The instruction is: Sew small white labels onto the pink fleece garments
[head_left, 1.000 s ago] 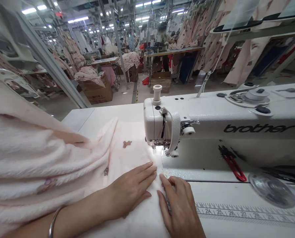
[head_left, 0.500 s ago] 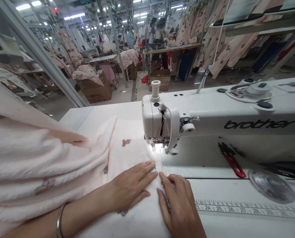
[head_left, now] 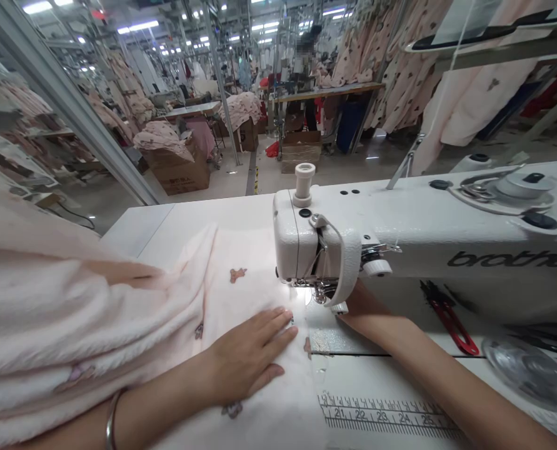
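Note:
My left hand (head_left: 247, 353) lies flat, fingers stretched out, on pale pink fleece fabric (head_left: 119, 312) with small bear prints, just in front of the needle area (head_left: 313, 292) of a white Brother sewing machine (head_left: 400, 237). My right hand (head_left: 360, 306) reaches behind the machine head, under the arm; its fingers are hidden by the head. The right forearm crosses the machine bed. A bulky fold of the fabric is piled at the left, over my left arm.
A printed ruler (head_left: 386, 415) runs along the table front. Red thread snips (head_left: 451, 312) lie under the machine arm, a clear disc (head_left: 529, 372) to their right. Behind stand cardboard boxes (head_left: 184, 172), tables with pink garments and hanging garments (head_left: 400, 69).
My right hand left the fabric edge beside my left hand and moved forward behind the machine head. The left hand stays flat on the fabric. The view shifted slightly left.

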Demonstrator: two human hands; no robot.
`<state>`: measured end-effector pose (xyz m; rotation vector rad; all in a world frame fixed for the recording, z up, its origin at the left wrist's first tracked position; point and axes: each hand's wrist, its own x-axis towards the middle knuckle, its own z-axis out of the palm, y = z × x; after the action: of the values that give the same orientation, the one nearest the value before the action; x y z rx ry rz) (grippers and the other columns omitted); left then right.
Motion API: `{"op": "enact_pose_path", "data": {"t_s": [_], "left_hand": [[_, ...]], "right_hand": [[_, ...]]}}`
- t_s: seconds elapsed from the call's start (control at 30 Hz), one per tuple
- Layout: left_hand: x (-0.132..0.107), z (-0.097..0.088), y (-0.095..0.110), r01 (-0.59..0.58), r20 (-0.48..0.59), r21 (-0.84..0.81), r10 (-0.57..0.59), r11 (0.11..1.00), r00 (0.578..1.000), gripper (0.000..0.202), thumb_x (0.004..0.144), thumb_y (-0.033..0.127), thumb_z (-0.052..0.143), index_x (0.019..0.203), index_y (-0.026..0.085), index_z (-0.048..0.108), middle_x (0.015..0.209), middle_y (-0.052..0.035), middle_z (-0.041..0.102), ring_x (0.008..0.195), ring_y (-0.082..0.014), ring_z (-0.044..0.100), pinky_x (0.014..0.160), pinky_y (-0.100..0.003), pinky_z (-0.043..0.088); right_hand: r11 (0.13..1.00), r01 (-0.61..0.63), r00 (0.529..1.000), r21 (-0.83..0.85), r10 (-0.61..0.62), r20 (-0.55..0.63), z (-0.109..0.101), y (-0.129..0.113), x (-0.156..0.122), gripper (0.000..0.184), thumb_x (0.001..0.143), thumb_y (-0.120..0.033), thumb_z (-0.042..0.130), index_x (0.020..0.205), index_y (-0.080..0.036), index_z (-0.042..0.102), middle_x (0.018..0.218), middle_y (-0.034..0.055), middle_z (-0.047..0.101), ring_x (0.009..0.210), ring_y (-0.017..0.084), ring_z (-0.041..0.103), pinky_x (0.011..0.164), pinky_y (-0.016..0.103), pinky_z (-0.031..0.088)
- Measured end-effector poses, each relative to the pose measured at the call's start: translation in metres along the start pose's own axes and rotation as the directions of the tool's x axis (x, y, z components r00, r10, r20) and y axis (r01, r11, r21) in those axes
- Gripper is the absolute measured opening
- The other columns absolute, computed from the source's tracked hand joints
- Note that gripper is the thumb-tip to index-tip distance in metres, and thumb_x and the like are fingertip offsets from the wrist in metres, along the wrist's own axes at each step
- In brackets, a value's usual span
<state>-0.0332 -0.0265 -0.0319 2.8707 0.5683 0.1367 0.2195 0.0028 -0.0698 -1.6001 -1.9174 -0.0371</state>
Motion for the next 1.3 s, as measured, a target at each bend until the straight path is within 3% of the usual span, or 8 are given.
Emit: {"op": "enact_pose_path", "data": {"t_s": [0.13, 0.23, 0.33, 0.5, 1.07, 1.3], "left_hand": [[0.003, -0.002, -0.014, -0.001, 0.007, -0.008, 0.001, 1.0, 1.0, 0.051, 0.093, 0.03, 0.044, 0.137, 0.006, 0.035, 0.143, -0.0224, 0.038, 0.138, -0.0314, 0.026, 0.113, -0.048, 0.031], [0.003, -0.002, -0.018, -0.005, 0.017, -0.008, 0.006, 1.0, 1.0, 0.054, 0.093, 0.03, 0.045, 0.139, 0.004, 0.033, 0.142, -0.0228, 0.038, 0.139, -0.0319, 0.025, 0.114, -0.048, 0.029], [0.003, -0.001, -0.02, -0.008, -0.008, -0.036, 0.008, 0.999, 1.0, 0.056, 0.093, 0.03, 0.045, 0.141, 0.007, 0.028, 0.143, -0.022, 0.037, 0.139, -0.0301, 0.025, 0.114, -0.047, 0.03], [0.003, 0.0, -0.025, -0.019, -0.032, -0.027, 0.019, 0.999, 0.999, 0.055, 0.094, 0.032, 0.044, 0.14, 0.008, 0.029, 0.142, -0.0218, 0.038, 0.139, -0.0303, 0.026, 0.113, -0.047, 0.031], [0.008, -0.003, -0.031, -0.015, -0.07, -0.058, 0.011, 0.998, 0.998, 0.05, 0.093, 0.028, 0.043, 0.138, 0.008, 0.033, 0.14, -0.0224, 0.039, 0.136, -0.0314, 0.03, 0.113, -0.05, 0.03], [0.011, -0.004, -0.039, -0.016, -0.074, -0.037, 0.013, 0.999, 0.997, 0.045, 0.094, 0.029, 0.042, 0.134, 0.009, 0.037, 0.141, -0.0206, 0.038, 0.135, -0.0299, 0.032, 0.113, -0.049, 0.032]], "right_hand": [[0.988, 0.153, 0.983, -0.004, -0.152, 0.107, -0.012, -0.022, -0.03, 0.035, 0.088, -0.01, 0.034, 0.103, -0.013, 0.065, 0.091, 0.0087, 0.067, 0.088, 0.019, 0.06, 0.07, 0.031, 0.048], [0.971, 0.236, 0.963, -0.045, -0.227, 0.145, -0.018, -0.047, -0.06, 0.053, 0.081, 0.0, 0.029, 0.127, -0.013, 0.054, 0.118, 0.0107, 0.06, 0.109, 0.024, 0.052, 0.085, 0.038, 0.046], [0.956, 0.266, 0.957, -0.126, -0.247, 0.151, -0.013, -0.061, -0.072, 0.055, 0.08, 0.003, 0.03, 0.13, -0.01, 0.05, 0.123, 0.0138, 0.056, 0.114, 0.027, 0.046, 0.088, 0.042, 0.044], [0.965, 0.216, 0.968, -0.15, -0.191, 0.164, -0.005, -0.063, -0.066, 0.055, 0.081, 0.007, 0.031, 0.127, -0.011, 0.052, 0.122, 0.0125, 0.055, 0.114, 0.026, 0.044, 0.089, 0.041, 0.043], [0.973, 0.161, 0.955, -0.165, -0.111, 0.276, -0.007, -0.058, -0.069, 0.07, 0.078, 0.009, 0.03, 0.14, -0.021, 0.037, 0.132, 0.0098, 0.045, 0.118, 0.026, 0.04, 0.093, 0.043, 0.047], [0.977, 0.111, 0.97, -0.182, -0.066, 0.233, -0.005, -0.061, -0.069, 0.066, 0.077, 0.009, 0.031, 0.134, -0.02, 0.047, 0.131, 0.0107, 0.046, 0.118, 0.028, 0.043, 0.091, 0.045, 0.051]]}}
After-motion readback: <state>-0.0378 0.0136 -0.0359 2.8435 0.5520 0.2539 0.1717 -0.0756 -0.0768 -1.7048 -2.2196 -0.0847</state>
